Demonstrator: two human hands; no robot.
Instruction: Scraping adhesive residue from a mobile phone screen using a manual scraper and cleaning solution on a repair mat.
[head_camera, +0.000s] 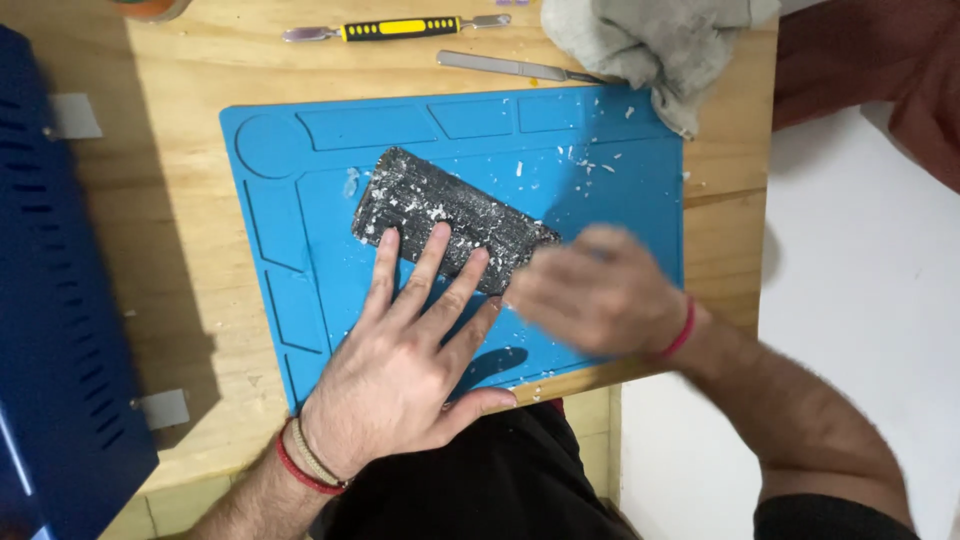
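Far left, I see a dark blue perforated metal case (50, 300) standing over the left edge of the wooden surface (180, 230). A blue silicone work mat (290, 220) covers the middle of the surface, reaching to its near edge.

On the mat lies a black slab, a cracked phone panel (450, 215), set at a slant, its upper end toward the mat's far left, its lower end toward the right. White chips are scattered over it and over the mat around it.

Left hand (405, 355): open, flat, fingers spread, fingertips (437, 238) pressing on the panel's near edge, palm resting on the mat.

Right hand (595, 290): blurred by motion, at the panel's right end. I cannot tell whether it is open or closed, nor whether it holds anything.

Along the far edge of the surface: a yellow-and-black pry tool (395, 28), then a flat metal spudger (510, 67) just beyond the mat, then a grey cloth (650, 45) bunched at the far right corner, overlapping the mat's corner.
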